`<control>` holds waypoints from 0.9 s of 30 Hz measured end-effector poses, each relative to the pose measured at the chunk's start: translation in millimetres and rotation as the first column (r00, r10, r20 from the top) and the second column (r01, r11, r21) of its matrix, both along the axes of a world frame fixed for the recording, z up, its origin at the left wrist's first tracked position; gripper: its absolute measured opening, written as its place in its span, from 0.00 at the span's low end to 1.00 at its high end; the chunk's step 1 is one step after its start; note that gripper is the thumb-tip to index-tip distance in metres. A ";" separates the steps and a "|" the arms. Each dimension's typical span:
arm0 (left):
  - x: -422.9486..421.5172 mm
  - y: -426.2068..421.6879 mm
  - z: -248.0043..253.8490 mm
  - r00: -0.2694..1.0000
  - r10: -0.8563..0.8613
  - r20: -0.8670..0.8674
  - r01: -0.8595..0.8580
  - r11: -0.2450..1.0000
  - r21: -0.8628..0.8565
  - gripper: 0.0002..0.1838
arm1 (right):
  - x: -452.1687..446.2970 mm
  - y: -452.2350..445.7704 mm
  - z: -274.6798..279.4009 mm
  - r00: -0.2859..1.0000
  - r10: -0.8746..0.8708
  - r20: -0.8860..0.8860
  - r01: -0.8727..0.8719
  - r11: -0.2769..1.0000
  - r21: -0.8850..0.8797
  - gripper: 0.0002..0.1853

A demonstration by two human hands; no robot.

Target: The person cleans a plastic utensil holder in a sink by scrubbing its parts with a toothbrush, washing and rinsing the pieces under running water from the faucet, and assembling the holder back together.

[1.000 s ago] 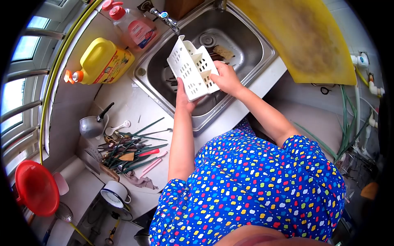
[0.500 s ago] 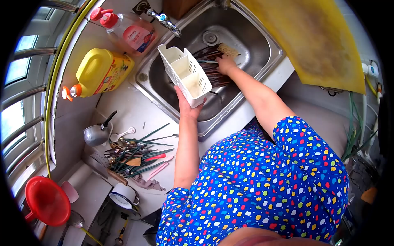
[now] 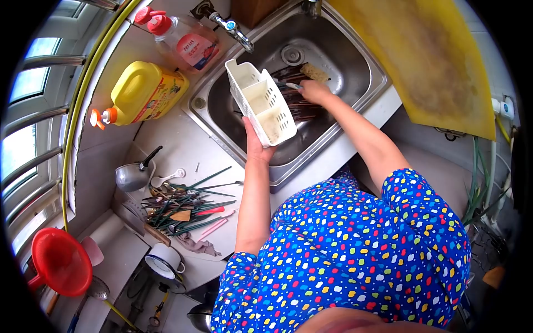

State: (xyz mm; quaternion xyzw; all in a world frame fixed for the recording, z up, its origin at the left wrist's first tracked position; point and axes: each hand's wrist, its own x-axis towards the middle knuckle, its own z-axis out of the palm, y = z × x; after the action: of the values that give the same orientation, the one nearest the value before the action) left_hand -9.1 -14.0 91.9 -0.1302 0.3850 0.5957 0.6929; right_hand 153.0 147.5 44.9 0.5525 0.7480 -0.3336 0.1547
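Observation:
My left hand (image 3: 257, 143) is closed round the lower end of a white utensil caddy (image 3: 260, 100), tilted over the near side of the sink. The caddy has slotted walls and dividers inside. Over the sink bottom, my right hand (image 3: 314, 92) pinches a slim, pale, brush-like tool (image 3: 292, 86) whose exact kind I cannot make out. Beneath it lies a bundle of dark brown chopsticks (image 3: 302, 111), partly hidden by the caddy and my hand. A beige sponge (image 3: 315, 72) rests just beyond my fingers.
The steel sink (image 3: 355, 61) has a tap (image 3: 236, 34) at its back-left. A soap bottle (image 3: 191, 47) and yellow detergent jug (image 3: 147, 91) stand left. Piled utensils (image 3: 180, 211) and a small metal pot (image 3: 132, 176) occupy the counter. A yellowed board (image 3: 427, 61) is at right.
The view has shifted slightly. My right hand has lifted the pale tool a little off the chopsticks, turning its white end into view. My left hand still holds the caddy.

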 end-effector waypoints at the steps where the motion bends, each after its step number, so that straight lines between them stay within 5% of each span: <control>1: -0.1 0.7 -0.4 1.000 0.003 -0.001 -0.003 1.000 0.004 0.38 | 8.0 -0.3 7.2 0.990 -0.084 -0.111 0.092 0.994 0.062 0.15; 5: -0.1 -0.8 -2.3 1.000 0.030 0.005 -0.030 0.993 0.117 0.37 | 45.0 4.5 54.6 0.913 -0.201 -0.356 0.257 0.959 0.119 0.17; 7: -1.6 -0.7 -5.7 1.000 0.010 -0.007 -0.009 0.989 0.148 0.37 | 56.6 -2.3 102.0 0.708 -0.324 -0.627 0.416 0.910 -0.001 0.19; 10: -2.1 -1.0 -11.6 0.997 -0.071 0.017 0.068 0.986 0.154 0.40 | 49.9 -8.4 176.6 0.701 -0.093 -0.707 0.220 0.971 0.090 0.15; 12: -0.1 -0.7 -12.1 0.990 -0.139 -0.023 0.141 0.975 0.170 0.42 | 41.6 -3.7 187.8 0.762 0.283 -0.583 0.020 0.889 0.457 0.12; 16: -5.1 -1.5 -30.9 0.969 -0.248 -0.024 0.246 0.939 0.242 0.45 | -2.9 4.6 198.1 0.822 0.491 -0.288 -0.243 0.761 0.601 0.08; 17: -4.6 -2.1 -31.9 0.968 -0.250 -0.014 0.246 0.938 0.245 0.44 | -14.3 6.2 193.1 0.825 0.485 -0.289 -0.236 0.762 0.603 0.08; 19: -6.8 -0.8 -28.7 0.971 -0.235 -0.029 0.236 0.945 0.226 0.44 | -35.8 8.5 184.1 0.786 0.612 0.081 -0.538 0.614 0.578 0.08; 23: -10.3 0.1 -43.5 0.979 -0.189 -0.082 0.202 0.961 0.190 0.45 | -50.5 4.2 193.4 0.741 0.649 0.172 -0.660 0.656 0.367 0.09; 27: -10.4 1.4 -38.9 0.965 -0.246 -0.087 0.260 0.941 0.215 0.47 | -50.7 11.2 207.9 0.732 0.635 0.247 -0.673 0.620 0.403 0.09</control>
State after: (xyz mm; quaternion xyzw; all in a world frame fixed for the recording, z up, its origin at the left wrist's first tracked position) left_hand -19.5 -12.6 53.0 0.0173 0.3490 0.5450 0.7622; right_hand 102.3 158.7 252.8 0.2754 0.9474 -0.0420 0.1576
